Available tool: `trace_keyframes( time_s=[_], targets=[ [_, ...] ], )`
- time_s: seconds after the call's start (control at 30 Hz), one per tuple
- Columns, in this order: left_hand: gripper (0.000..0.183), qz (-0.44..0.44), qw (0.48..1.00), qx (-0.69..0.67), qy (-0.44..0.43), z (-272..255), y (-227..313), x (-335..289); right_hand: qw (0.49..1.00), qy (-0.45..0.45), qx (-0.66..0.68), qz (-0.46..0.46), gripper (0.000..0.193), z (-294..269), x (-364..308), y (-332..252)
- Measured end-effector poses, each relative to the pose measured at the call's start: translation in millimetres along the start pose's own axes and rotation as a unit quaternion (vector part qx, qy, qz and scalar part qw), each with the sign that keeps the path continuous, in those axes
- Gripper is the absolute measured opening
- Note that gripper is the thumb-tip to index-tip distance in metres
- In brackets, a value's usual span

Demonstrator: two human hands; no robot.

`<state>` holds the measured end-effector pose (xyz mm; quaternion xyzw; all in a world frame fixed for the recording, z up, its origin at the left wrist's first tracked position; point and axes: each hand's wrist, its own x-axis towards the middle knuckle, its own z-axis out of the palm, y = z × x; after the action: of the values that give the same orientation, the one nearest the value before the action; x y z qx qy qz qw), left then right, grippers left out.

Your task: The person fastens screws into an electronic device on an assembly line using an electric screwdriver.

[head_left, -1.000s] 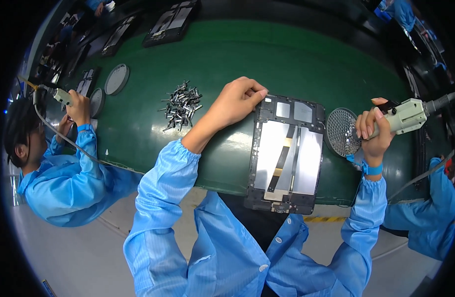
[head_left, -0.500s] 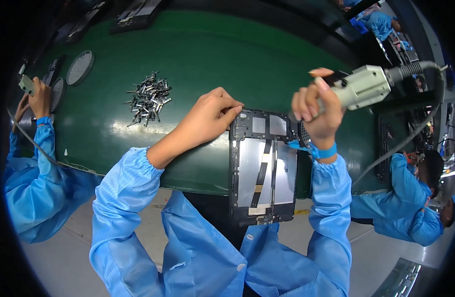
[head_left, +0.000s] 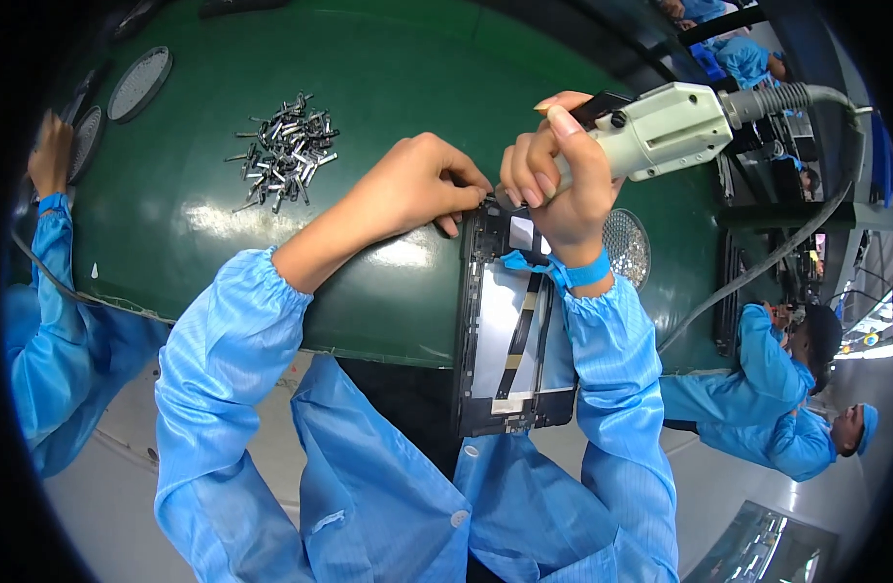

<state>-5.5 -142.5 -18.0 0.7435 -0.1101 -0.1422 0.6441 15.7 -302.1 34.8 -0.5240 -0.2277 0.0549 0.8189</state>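
An opened tablet (head_left: pixel 503 301), with a silver plate and dark flex cables inside, lies over the table's near edge. My left hand (head_left: pixel 407 189) is at its upper left corner, thumb and forefinger pressed together; what sits between the fingertips is hidden. My right hand (head_left: pixel 563 185) is wrapped round a pale green electric screwdriver (head_left: pixel 665 133), held slanting above the tablet's top end. Its working tip is close to my left fingertips, mostly hidden by my right fingers. A blue wrist strap (head_left: pixel 587 272) circles my right wrist.
A heap of small metal parts (head_left: pixel 286 151) lies on the green table (head_left: pixel 398 87). Round dishes stand at the far left (head_left: pixel 140 85) and beside my right wrist (head_left: pixel 628 251). The screwdriver's grey cable (head_left: pixel 786 248) loops down on the right. A co-worker's arm (head_left: pixel 53 253) is at left.
My right hand has brought the screwdriver left and in toward the tablet's upper left corner, beside my left fingers. The tablet appears more tilted. The whole view has shifted slightly.
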Motion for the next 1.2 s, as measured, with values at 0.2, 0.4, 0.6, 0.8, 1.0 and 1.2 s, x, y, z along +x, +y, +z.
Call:
trace_keyframes(
  time_s=[0.2,0.4,0.6,0.8,1.0,1.2],
  targets=[
    [0.02,-0.005,1.0,-0.026,-0.009,-2.2,-5.8,3.4,1.0,0.001,-0.008,0.0,0.011,-1.4,0.2,11.0],
    [0.02,-0.008,1.0,-0.021,-0.012,-3.0,-7.6,4.0,1.0,0.0,-0.018,-0.001,0.012,-6.2,2.4,20.3],
    [0.018,-0.002,1.0,-0.019,-0.018,-3.4,-12.4,4.1,1.0,-0.009,-0.001,-0.004,0.013,-11.6,3.2,28.2],
    [0.019,0.005,1.0,-0.016,-0.019,-1.0,-14.3,6.3,0.995,-0.009,-0.102,-0.009,0.024,-8.7,-0.3,24.6],
    [0.021,0.016,1.0,-0.018,-0.003,1.3,-13.6,4.9,0.994,-0.013,-0.106,-0.004,0.028,-8.7,-1.5,22.5],
    [0.02,0.021,1.0,0.003,-0.004,1.6,-8.4,4.1,0.991,-0.071,-0.111,-0.004,0.035,-0.7,0.0,15.8]
  ],
)
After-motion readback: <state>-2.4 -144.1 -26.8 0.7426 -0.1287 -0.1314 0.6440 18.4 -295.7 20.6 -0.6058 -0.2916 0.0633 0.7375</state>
